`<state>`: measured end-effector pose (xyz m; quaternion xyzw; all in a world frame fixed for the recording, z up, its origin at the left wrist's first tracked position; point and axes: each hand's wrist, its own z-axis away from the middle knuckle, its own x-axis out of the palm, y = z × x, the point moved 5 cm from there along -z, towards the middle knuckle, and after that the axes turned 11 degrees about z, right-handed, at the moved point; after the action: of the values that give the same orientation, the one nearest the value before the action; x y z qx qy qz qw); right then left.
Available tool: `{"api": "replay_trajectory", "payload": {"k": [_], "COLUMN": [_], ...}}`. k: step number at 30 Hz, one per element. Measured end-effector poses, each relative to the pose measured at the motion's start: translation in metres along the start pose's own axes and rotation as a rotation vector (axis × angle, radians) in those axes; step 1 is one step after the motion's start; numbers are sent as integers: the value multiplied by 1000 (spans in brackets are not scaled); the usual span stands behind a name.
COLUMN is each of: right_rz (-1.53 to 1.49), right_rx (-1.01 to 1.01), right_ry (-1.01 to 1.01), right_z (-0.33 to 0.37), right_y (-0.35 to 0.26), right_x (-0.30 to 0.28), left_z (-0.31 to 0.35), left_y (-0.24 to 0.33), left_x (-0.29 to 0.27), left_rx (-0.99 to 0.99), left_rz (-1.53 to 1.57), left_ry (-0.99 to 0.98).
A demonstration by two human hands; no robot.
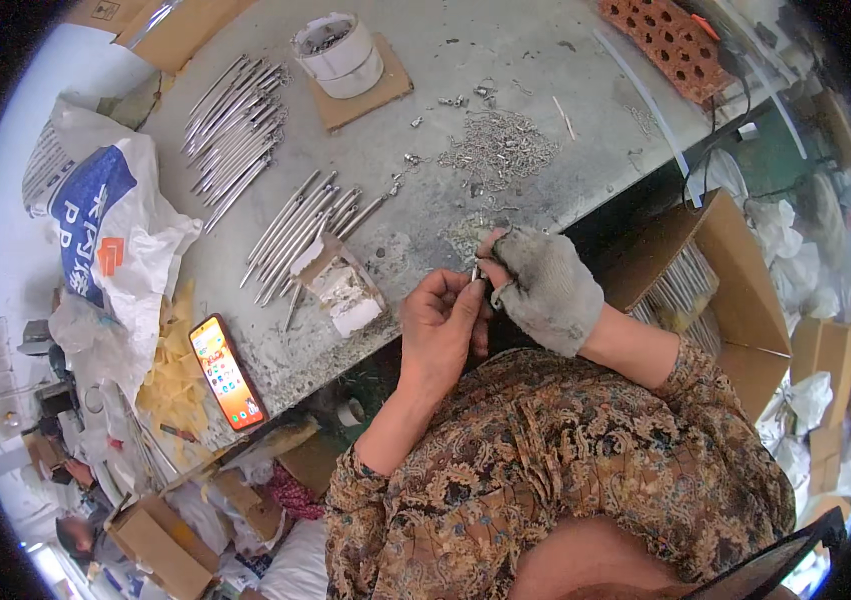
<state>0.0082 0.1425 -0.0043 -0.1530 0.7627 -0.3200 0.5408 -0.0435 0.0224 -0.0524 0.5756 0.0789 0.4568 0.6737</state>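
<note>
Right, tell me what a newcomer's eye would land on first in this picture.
First the two hands meeting at the bench edge: the bare left hand and the right hand in a worn grey fingerless glove, pinching a small metal piece between them. Next, the bundles of shiny metal rods fanned across the grey table, and the lit phone lying near its front-left edge.

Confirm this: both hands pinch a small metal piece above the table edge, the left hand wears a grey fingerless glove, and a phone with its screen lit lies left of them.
Not quite. In the head view the grey fingerless glove is on the right hand, not the left; the left hand is bare. Both do pinch the small metal piece above the table edge, and the lit phone lies to their left.
</note>
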Motion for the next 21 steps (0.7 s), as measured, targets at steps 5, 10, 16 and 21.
{"api": "replay_trajectory", "payload": {"k": [5,10,16,21], "right_rz": [-182,-344,-62,-4], "right_rx": [158,281,29,63], "right_ry": [-65,-175,-1,-65], "right_z": [-3,4,3,4], "right_y": [16,19,8,18], "right_x": [2,8,-3,4], "left_z": [-1,0,-2,-1], "left_y": [1,-6,-7,-10], "left_x": [-1,-3,-3,-3], "left_rx": [-31,-132,-115,-24], "left_rz": [65,210,163,-46], "left_ry": [19,-36,-22,-23]}}
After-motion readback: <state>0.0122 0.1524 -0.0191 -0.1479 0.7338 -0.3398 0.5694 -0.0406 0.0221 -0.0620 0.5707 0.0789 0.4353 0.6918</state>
